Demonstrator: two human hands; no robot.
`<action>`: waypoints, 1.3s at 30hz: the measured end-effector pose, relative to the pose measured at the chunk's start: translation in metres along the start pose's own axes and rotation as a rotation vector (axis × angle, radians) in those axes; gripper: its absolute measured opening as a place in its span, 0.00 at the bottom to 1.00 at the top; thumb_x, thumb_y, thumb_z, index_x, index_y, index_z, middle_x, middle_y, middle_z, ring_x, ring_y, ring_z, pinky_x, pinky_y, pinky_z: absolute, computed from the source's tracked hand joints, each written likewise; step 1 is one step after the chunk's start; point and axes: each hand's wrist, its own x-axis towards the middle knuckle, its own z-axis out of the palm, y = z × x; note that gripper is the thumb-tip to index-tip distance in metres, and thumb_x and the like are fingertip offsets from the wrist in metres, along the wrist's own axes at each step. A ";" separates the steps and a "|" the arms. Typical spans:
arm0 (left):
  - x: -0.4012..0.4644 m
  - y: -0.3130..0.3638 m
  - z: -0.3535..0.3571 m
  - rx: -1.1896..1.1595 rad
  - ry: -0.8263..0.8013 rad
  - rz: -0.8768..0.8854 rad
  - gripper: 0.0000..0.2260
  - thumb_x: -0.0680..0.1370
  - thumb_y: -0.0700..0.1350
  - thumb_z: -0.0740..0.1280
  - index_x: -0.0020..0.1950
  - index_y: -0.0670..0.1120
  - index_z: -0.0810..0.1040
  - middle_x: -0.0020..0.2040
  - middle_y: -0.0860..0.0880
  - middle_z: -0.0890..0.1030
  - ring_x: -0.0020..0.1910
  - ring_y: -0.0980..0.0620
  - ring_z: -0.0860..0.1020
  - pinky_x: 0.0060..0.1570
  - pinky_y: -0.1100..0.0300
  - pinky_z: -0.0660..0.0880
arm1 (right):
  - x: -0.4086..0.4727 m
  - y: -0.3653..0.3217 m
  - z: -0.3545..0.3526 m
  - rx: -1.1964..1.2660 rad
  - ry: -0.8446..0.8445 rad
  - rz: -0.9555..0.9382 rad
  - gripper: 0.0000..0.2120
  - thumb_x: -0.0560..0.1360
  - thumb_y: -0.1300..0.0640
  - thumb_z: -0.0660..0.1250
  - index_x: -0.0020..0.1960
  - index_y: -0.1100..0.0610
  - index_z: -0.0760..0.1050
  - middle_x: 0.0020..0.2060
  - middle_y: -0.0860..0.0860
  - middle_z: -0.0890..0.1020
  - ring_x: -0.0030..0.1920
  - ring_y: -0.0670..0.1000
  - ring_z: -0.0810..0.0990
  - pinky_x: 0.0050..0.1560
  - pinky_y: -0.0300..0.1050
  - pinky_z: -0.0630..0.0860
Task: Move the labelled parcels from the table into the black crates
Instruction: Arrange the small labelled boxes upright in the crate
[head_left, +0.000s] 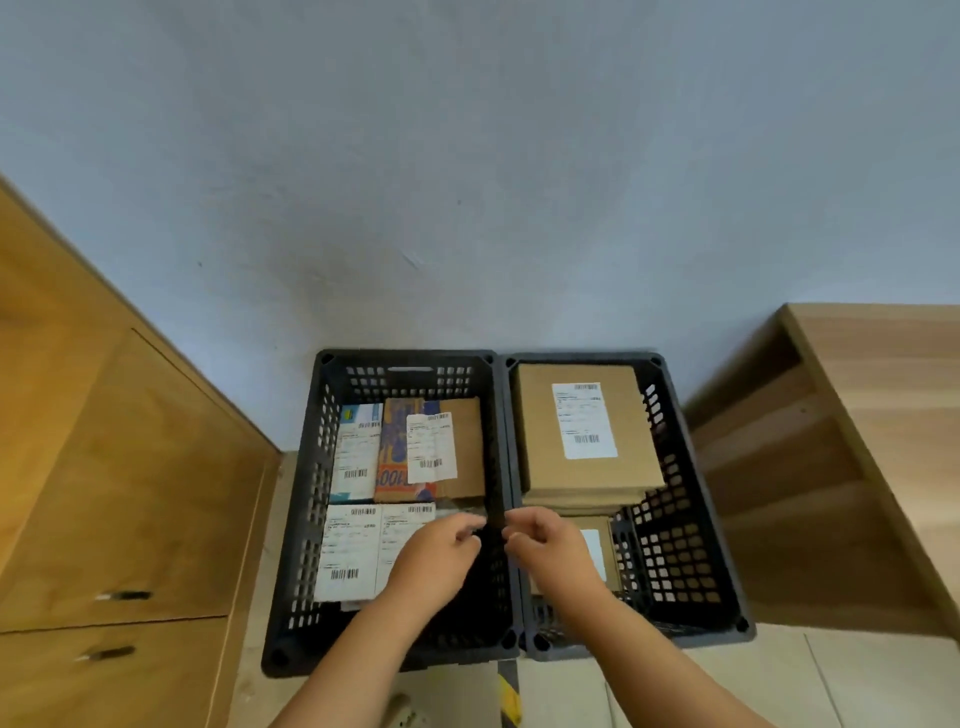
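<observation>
Parcels fill both black crates at the centre of the frame: flat labelled packets in the left crate (395, 512), a stacked brown carton (587, 431) in the right crate (631, 506). They look light, stiff cardboard and paper, easy to take by opposite edges, though the glossy labels may be slippery. The left hand (441, 553) and right hand (550, 545) hover over the crates' shared rims, fingers (470, 532) loosely curled and almost meeting; whether they pinch something small I cannot tell. Nearest packets lie just below, apart from the hands.
</observation>
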 end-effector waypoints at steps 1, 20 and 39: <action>-0.005 0.010 0.005 -0.003 0.001 0.009 0.14 0.79 0.46 0.61 0.62 0.57 0.76 0.62 0.54 0.77 0.58 0.56 0.75 0.57 0.61 0.72 | -0.007 0.001 -0.009 0.050 0.014 0.006 0.10 0.77 0.63 0.63 0.54 0.51 0.76 0.47 0.47 0.82 0.47 0.46 0.80 0.44 0.34 0.76; -0.145 0.290 0.301 0.027 -0.081 0.406 0.12 0.81 0.47 0.59 0.61 0.56 0.76 0.59 0.56 0.77 0.58 0.57 0.74 0.55 0.62 0.69 | -0.215 0.139 -0.379 0.518 0.472 -0.123 0.10 0.76 0.68 0.61 0.52 0.59 0.77 0.42 0.53 0.82 0.38 0.47 0.79 0.38 0.37 0.74; -0.170 0.463 0.495 -0.038 -0.149 0.603 0.10 0.80 0.42 0.60 0.50 0.57 0.76 0.49 0.56 0.80 0.50 0.58 0.76 0.44 0.63 0.72 | -0.277 0.228 -0.613 0.553 0.705 -0.166 0.09 0.77 0.66 0.61 0.51 0.57 0.77 0.44 0.54 0.82 0.41 0.49 0.80 0.42 0.39 0.76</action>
